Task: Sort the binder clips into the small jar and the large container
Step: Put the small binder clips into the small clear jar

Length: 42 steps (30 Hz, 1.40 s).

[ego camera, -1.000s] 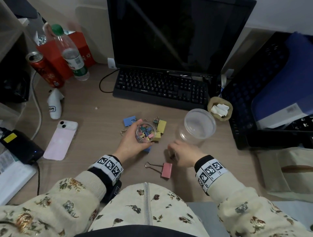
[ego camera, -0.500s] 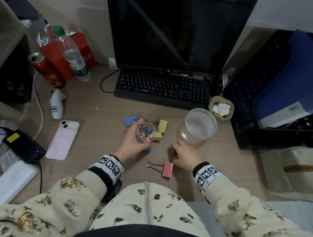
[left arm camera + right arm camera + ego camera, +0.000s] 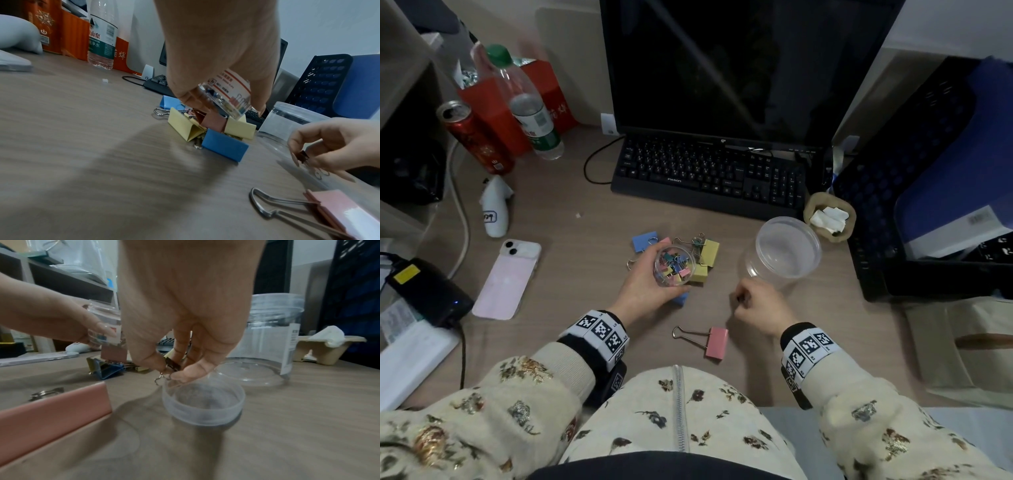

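The fingers (image 3: 191, 369) of the right hand (image 3: 763, 310) pinch a small dark binder clip (image 3: 172, 364), its wire handles hanging just above a shallow clear lid (image 3: 203, 404) that lies on the worktop (image 3: 571, 246). The left hand (image 3: 645, 287) grips the small jar (image 3: 674, 265) with fingers curled round its wall; the jar is held off the worktop, tilted, and contains many small coloured clips. Directly beneath and beyond the jar lies a cluster of large clips: two yellow (image 3: 185, 128), one pink (image 3: 211, 121), and two blue (image 3: 225, 147). A separate large pink clip (image 3: 715, 342) lies nearer the person, between the two wrists, handles pointing left. The large container (image 3: 786, 251), clear and open, stands to the right of the cluster, just beyond the right hand. Farther away are a black keyboard (image 3: 709, 174) and monitor (image 3: 739, 65); to the left lie a pink phone (image 3: 508, 279), a water bottle (image 3: 527, 106) and a red can (image 3: 472, 135).
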Motion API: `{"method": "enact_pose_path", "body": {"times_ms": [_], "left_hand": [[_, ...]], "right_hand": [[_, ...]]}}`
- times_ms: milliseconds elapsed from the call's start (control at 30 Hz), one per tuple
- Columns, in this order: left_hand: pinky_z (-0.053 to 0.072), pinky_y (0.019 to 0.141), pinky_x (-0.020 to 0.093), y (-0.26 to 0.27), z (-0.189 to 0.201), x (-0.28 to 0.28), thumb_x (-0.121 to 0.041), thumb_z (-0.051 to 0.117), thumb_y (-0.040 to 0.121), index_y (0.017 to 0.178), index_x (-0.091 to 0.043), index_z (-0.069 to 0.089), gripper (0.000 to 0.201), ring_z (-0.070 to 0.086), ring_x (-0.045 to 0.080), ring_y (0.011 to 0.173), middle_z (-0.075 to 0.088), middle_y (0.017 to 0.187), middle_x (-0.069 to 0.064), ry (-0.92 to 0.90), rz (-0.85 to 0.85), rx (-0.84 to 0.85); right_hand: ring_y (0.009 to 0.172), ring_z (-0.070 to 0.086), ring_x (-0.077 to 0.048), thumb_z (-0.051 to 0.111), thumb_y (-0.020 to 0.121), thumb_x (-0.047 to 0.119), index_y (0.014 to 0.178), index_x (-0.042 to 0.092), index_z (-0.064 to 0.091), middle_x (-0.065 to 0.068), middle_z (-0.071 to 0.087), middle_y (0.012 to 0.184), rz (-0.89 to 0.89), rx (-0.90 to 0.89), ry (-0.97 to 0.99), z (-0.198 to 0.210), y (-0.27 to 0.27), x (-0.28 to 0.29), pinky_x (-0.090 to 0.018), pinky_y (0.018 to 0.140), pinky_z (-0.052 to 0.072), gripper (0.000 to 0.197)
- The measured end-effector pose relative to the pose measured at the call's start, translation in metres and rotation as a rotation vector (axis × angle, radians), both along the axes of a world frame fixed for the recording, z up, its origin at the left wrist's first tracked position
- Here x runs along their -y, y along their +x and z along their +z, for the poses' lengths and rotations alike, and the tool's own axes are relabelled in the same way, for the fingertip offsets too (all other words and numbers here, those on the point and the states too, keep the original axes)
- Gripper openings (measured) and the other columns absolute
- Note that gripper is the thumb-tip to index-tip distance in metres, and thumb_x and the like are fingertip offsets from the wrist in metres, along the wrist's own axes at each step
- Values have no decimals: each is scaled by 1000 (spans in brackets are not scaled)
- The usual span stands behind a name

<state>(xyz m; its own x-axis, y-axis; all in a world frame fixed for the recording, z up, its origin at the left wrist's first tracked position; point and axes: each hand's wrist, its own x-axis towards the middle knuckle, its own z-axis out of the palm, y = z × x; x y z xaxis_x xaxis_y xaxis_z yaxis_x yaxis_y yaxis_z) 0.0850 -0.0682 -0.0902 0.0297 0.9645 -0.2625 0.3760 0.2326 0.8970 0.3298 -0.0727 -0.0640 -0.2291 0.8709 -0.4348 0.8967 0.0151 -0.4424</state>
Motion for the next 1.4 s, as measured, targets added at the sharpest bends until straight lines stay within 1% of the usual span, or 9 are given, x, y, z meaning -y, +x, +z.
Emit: {"method": "enact_pose_path", "body": {"times_ms": [200,467,567,667,767,933,1000,1100,1400], "left_hand": [[46,105,29,1,1,-1,-22,91,63,140,-24,42,91,51,3,120,45,134,-20,-9,-7,-5],[40,103,16,3,1,-1,-19,91,63,141,-18,42,93,50,1,120,44,133,-20,0,4,9],[39,105,18,6,2,-1,-26,92,60,139,-15,44,94,47,4,127,42,142,-13,25,-7,29],[41,109,29,7,1,0,-32,91,57,139,-16,45,96,48,2,128,40,148,-10,20,-11,49],[44,106,32,1,1,-2,-34,91,55,137,-21,46,94,53,2,123,49,140,-13,-3,24,76],[45,79,5,-17,8,-3,-22,92,61,119,-29,47,74,58,-16,94,60,111,-17,-20,183,80],[41,85,6,-24,13,-5,-23,91,62,124,-26,44,78,57,-14,94,55,110,-20,-17,204,58],[38,97,21,-32,17,-9,-18,87,67,137,-18,40,84,52,-2,101,50,109,-21,-32,243,19],[44,99,27,-29,17,-10,-15,87,68,135,-17,41,82,54,-3,101,53,109,-19,-49,251,3]], "right_hand": [[98,58,-19,62,85,15,103,15,63,-1,58,105,-27,-77,49,-3,6,-3,-36,87,49,18],[90,50,-3,59,90,18,108,18,67,6,55,104,-27,-373,316,28,-29,-11,-20,83,42,19],[90,55,-8,61,87,17,108,18,69,6,59,102,1,-493,406,35,-54,-18,-28,82,48,23],[101,57,-15,57,89,25,118,23,66,5,62,109,100,-423,366,31,-72,-25,-38,86,49,31],[109,52,-15,49,91,27,124,22,63,4,60,115,145,-378,342,27,-74,-30,-37,92,44,36],[114,49,-12,47,92,20,125,18,57,4,53,124,-4,-369,289,16,-62,-39,-37,97,43,35],[123,43,-16,54,89,26,133,21,49,2,47,134,103,-141,177,8,-58,-42,-40,103,40,45],[126,39,-18,62,84,40,137,22,42,1,42,138,281,101,119,-2,-58,-39,-40,106,36,59],[111,48,-18,62,79,40,118,18,51,2,50,119,274,150,207,-1,-53,-30,-36,96,39,46]]}}
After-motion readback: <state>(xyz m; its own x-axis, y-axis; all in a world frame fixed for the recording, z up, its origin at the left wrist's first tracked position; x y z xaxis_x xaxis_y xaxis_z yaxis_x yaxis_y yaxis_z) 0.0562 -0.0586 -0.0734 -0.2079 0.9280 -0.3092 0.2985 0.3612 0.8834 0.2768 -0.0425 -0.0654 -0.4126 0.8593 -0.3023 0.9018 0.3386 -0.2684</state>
